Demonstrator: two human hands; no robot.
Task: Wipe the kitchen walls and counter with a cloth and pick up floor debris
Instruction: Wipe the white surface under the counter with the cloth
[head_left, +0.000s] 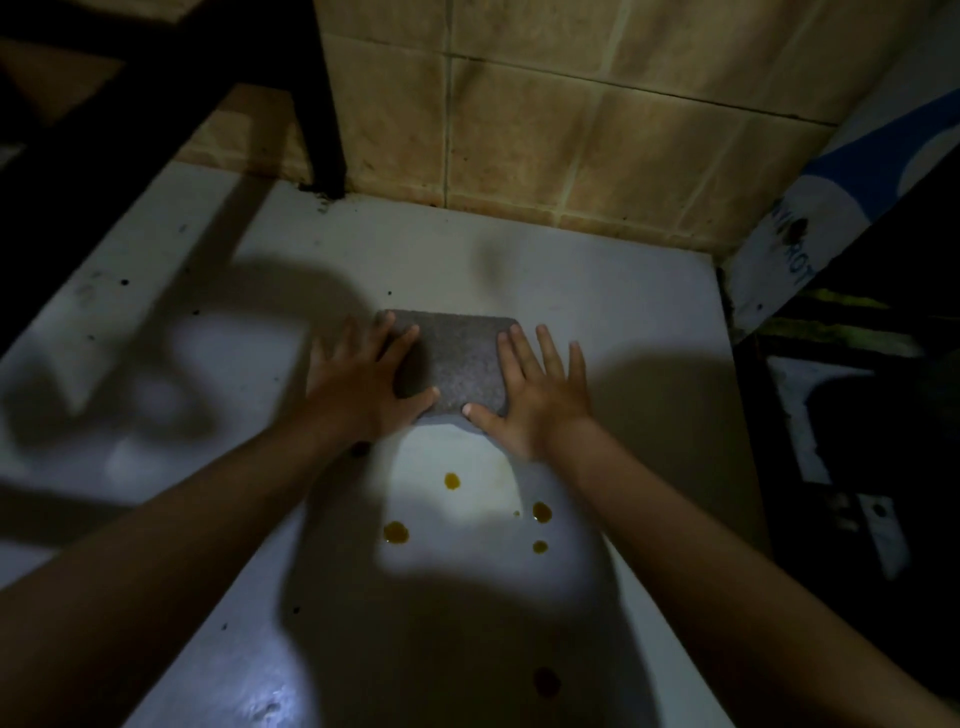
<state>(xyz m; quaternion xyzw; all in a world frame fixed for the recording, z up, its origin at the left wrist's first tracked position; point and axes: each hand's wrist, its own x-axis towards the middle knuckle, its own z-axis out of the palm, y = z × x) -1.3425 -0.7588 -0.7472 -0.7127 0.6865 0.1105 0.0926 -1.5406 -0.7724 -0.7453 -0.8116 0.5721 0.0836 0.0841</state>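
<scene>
White counter (597, 291): largest surface in view, running from the near edge to the tiled wall. Dimly lit, with heavy shadows of the arms and head across it and a bright patch at the centre. Small dark specks are scattered along its left side and near the rear corner.

Tiled wall (571, 104): tan square tiles with pale grout lines, meeting the counter at the back. Grime lies along the joint.

Dark frame (317, 93): black upright and crossbars at upper left, the upright footed on the counter at the wall joint.

Blue and white panel (810, 228): leaning at the counter's right rear edge. Dark lettering runs along it; only "ROT" can be read, the rest is obscured. Beyond it the right side is too dark to identify.

Grey cloth (457, 364): folded to a rectangle, lying flat on the counter at centre, well short of the wall.

Left hand (363, 384): palm down, fingers straight and spread, fingertips and thumb resting on the cloth's left edge.

Right hand (540, 395): palm down, fingers straight and slightly apart, pressing the cloth's right edge, thumb at its near corner.

Amber spots (451, 480): several drops on the counter just nearer than the cloth, between the forearms, apart from it.
</scene>
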